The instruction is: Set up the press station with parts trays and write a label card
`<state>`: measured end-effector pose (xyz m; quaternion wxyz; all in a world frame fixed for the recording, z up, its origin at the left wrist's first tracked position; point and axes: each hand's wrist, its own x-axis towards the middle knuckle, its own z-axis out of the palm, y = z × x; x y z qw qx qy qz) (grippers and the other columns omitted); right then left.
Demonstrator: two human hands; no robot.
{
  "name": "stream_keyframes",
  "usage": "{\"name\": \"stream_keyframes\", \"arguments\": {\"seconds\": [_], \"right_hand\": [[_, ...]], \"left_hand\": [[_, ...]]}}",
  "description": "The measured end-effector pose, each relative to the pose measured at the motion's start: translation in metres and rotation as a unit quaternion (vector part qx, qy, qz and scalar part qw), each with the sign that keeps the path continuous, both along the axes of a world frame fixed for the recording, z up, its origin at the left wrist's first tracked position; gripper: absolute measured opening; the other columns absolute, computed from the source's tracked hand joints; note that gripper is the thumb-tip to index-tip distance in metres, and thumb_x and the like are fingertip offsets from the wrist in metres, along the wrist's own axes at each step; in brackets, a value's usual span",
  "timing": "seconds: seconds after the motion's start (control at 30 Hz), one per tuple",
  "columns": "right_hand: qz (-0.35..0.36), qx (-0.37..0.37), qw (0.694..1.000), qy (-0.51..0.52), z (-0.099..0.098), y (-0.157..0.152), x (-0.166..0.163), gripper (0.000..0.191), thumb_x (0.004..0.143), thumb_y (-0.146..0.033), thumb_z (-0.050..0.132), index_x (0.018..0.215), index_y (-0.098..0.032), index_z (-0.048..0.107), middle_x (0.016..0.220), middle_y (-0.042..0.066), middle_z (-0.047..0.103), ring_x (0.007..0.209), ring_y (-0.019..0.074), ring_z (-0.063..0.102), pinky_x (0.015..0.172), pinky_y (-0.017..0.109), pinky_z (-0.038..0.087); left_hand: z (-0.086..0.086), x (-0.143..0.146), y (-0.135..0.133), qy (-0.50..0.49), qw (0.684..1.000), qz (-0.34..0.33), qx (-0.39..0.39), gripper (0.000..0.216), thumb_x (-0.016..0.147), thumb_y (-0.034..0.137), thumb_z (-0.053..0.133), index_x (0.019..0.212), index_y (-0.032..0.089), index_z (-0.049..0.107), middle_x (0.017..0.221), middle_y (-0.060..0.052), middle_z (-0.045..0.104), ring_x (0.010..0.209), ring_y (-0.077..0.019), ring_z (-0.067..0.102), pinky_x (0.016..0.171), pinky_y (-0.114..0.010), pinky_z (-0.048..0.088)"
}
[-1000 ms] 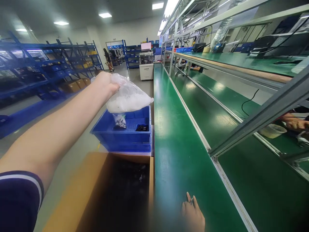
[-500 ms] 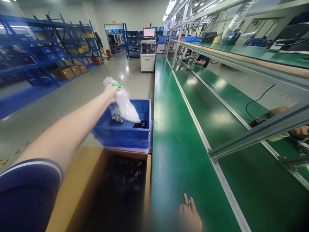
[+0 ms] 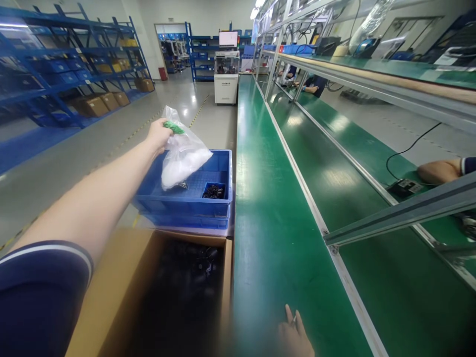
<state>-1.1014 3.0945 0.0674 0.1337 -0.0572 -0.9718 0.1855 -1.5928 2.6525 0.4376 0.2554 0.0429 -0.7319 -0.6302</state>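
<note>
My left hand (image 3: 158, 135) is closed on the gathered neck of a clear plastic bag (image 3: 186, 158) with white contents, beside a green band or tape (image 3: 173, 127). The bag hangs tilted over a blue plastic bin (image 3: 182, 204). Inside the bin, a small blue tray (image 3: 205, 192) holds dark parts, and a clear bag of dark pieces (image 3: 183, 185) is mostly hidden behind the white one. Low in the view, my right hand (image 3: 295, 339) is over the green bench (image 3: 271, 238), two fingers extended with a small silvery thing (image 3: 293, 321) between them; its kind is unclear.
An open cardboard box (image 3: 227, 277) with dark items stands nearest, against the bench's left edge. A metal frame strut (image 3: 394, 213) crosses on the right. Another person's arm (image 3: 441, 171) rests near a power socket (image 3: 407, 186). Blue shelves (image 3: 67, 64) line the left.
The white-filled bag has swung left and spread out, uncovering the small blue tray and hiding more of the dark-filled bag. My left hand has shifted slightly left; my right hand is nearly still.
</note>
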Motion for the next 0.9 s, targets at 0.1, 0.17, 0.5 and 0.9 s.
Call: {"name": "stream_keyframes", "arguments": {"seconds": [0.1, 0.17, 0.5, 0.9], "right_hand": [[-0.003, -0.022, 1.000, 0.007, 0.002, 0.001, -0.002, 0.044, 0.087, -0.054, 0.036, 0.055, -0.030, 0.054, 0.097, 0.011, 0.075, 0.116, 0.0353, 0.063, 0.085, 0.051, 0.051], [-0.003, -0.029, 1.000, 0.003, 0.001, 0.002, -0.002, 0.042, 0.086, -0.052, 0.038, 0.055, -0.031, 0.055, 0.098, 0.010, 0.075, 0.116, 0.0357, 0.063, 0.084, 0.052, 0.052], [-0.035, 0.032, 0.999, -0.020, -0.012, 0.003, 0.007, 0.035, 0.088, -0.038, 0.040, 0.060, -0.025, 0.057, 0.120, 0.011, 0.070, 0.121, 0.0377, 0.059, 0.067, 0.045, 0.052], [-0.034, 0.077, 0.996, -0.034, 0.031, -0.026, 0.010, 0.037, 0.097, -0.036, 0.034, 0.071, -0.023, 0.057, 0.139, 0.010, 0.059, 0.138, 0.0373, 0.043, 0.078, 0.047, 0.051]], "left_hand": [[0.002, 0.001, -0.001, 0.002, 1.000, 0.003, -0.004, 0.034, 0.057, -0.014, 0.050, 0.077, 0.011, 0.061, 0.057, 0.008, 0.053, 0.054, -0.0075, 0.048, 0.061, -0.023, 0.044], [0.006, 0.001, -0.004, 0.011, 1.000, 0.007, 0.010, 0.031, 0.059, -0.013, 0.050, 0.076, 0.012, 0.058, 0.056, 0.008, 0.052, 0.053, -0.0074, 0.049, 0.062, -0.025, 0.046], [-0.056, 0.026, -0.020, -0.088, 0.984, 0.033, 0.150, 0.031, 0.056, -0.006, 0.052, 0.078, 0.015, 0.047, 0.068, 0.003, 0.056, 0.065, -0.0136, 0.061, 0.075, -0.039, 0.057], [-0.139, 0.048, -0.019, -0.127, 0.980, -0.068, 0.138, 0.039, 0.053, 0.006, 0.061, 0.091, 0.012, 0.061, 0.085, -0.007, 0.065, 0.077, -0.0201, 0.066, 0.075, -0.037, 0.057]]}}
